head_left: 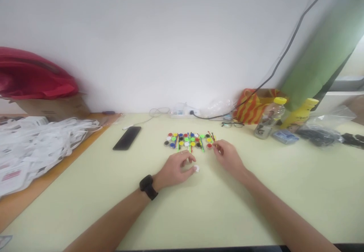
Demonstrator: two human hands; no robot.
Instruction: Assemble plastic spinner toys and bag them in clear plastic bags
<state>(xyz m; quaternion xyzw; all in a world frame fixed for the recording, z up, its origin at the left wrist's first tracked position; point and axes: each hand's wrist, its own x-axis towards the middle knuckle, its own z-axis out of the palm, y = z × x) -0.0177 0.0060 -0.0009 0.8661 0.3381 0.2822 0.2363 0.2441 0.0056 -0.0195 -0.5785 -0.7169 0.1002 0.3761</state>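
On the pale yellow-green tabletop lie several small round discs in red, blue, yellow, green, white and black, set out in groups, with thin coloured plastic sticks (201, 142) between the groups. A white disc (197, 168) lies apart in front of them, against the thumb tip of my left hand (175, 168). That hand rests with its fingers bent and a gap between thumb and index finger. My right hand (229, 158) pinches at the lower end of the rightmost sticks (212, 136), beside a red disc (209, 145). What its fingertips hold is too small to make out.
To the left are a black phone (127, 138) and a heap of white straps (48, 142). Along the wall stand a power strip (179, 109), eyeglasses (232, 124) and a red-yellow bag (246, 109). A clear bottle (267, 121) and a yellow bottle (301, 113) stand right.
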